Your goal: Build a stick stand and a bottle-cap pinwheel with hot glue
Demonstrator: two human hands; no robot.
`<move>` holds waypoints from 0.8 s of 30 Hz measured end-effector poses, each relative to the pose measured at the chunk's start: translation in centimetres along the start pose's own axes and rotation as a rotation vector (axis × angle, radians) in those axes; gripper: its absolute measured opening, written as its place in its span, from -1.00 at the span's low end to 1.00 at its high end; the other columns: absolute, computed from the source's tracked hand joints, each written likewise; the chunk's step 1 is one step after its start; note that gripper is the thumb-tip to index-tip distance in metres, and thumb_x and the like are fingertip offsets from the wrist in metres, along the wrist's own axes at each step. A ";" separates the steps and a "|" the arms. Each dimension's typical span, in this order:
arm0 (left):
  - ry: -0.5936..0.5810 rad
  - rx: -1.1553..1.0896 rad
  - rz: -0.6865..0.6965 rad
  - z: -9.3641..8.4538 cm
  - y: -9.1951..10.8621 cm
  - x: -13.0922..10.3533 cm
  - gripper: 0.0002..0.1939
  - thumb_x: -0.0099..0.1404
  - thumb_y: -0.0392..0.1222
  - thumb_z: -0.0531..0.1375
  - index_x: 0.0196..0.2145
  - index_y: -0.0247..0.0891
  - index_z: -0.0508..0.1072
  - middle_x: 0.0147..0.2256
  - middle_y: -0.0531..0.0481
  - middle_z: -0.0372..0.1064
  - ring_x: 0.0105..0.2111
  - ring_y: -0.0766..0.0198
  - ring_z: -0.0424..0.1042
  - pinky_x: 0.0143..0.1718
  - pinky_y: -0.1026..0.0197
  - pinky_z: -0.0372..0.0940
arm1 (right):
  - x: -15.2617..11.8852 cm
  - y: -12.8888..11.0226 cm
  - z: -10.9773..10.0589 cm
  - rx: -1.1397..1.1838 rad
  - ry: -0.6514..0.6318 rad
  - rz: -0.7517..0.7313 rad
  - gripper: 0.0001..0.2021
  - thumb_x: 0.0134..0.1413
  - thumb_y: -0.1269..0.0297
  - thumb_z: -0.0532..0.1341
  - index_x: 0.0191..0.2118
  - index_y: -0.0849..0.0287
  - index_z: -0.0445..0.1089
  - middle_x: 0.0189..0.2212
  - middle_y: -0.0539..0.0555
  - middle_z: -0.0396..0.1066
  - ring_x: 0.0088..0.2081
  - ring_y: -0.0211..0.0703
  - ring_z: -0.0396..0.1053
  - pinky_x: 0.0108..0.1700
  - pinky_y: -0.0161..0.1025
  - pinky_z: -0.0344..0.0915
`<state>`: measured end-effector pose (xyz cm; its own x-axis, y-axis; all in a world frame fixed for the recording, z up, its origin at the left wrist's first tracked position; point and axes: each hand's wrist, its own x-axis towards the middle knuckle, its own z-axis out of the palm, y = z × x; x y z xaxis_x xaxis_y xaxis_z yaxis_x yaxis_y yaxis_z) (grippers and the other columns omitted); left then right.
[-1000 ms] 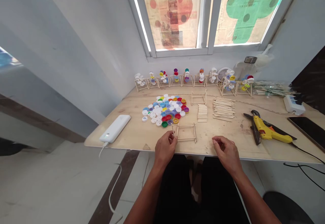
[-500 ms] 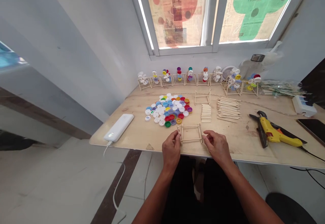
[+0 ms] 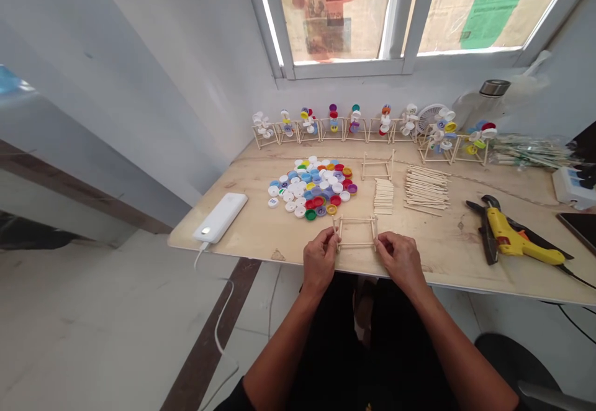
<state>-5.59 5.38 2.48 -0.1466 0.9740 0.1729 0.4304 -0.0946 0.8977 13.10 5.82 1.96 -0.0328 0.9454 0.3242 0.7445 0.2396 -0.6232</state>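
A small frame of wooden sticks stands at the table's front edge, between my hands. My left hand pinches its left side with thumb and fingers. On the opposite side, my right hand has its thumb and fingertips closed on the right end. Just beyond the frame lies a bundle of short sticks, with a pile of longer sticks to its right. A heap of coloured bottle caps spreads behind my left hand. Another stick frame stands behind the short sticks.
A yellow glue gun rests at the right. A white power bank with a cable lies at the left. Along the wall stands a row of stick stands with cap wheels. A power strip sits at the right edge.
My right hand has closed in on the right end of the stick frame. My left hand stays on the left side. The whole view has shifted slightly.
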 end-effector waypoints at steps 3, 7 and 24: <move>0.008 0.020 -0.004 0.0 0.0 -0.1 -0.72 0.25 -0.12 0.06 -0.17 -0.26 0.47 -0.34 -0.04 0.50 -0.38 0.29 0.44 -0.29 0.27 0.31 | -0.1 0.0 0.0 -0.021 0.016 -0.010 -0.75 0.09 0.16 0.09 -0.48 0.16 0.38 -0.54 0.01 0.45 -0.51 -0.23 0.35 -0.23 -0.22 0.18; -0.009 0.040 -0.019 0.0 -0.2 -0.1 -0.71 0.26 -0.14 0.06 -0.15 -0.25 0.47 -0.23 -0.08 0.50 -0.27 0.23 0.45 -0.18 0.21 0.30 | -0.2 0.0 0.1 -0.040 0.017 -0.015 -0.74 0.10 0.15 0.08 -0.47 0.15 0.37 -0.55 0.02 0.45 -0.51 -0.21 0.35 -0.22 -0.19 0.16; 0.002 0.149 0.041 0.2 -0.1 -0.1 -0.72 0.29 -0.16 0.03 -0.14 -0.24 0.45 -0.17 -0.10 0.48 -0.18 0.17 0.44 -0.14 0.17 0.29 | -0.2 -0.1 0.2 -0.068 0.035 -0.020 -0.75 0.11 0.16 0.07 -0.48 0.16 0.35 -0.55 0.02 0.43 -0.48 -0.20 0.34 -0.15 -0.16 0.13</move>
<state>-5.44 5.31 2.31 -0.1276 0.9695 0.2092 0.5635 -0.1027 0.8197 12.94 5.61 1.82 -0.0262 0.9320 0.3616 0.7875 0.2420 -0.5668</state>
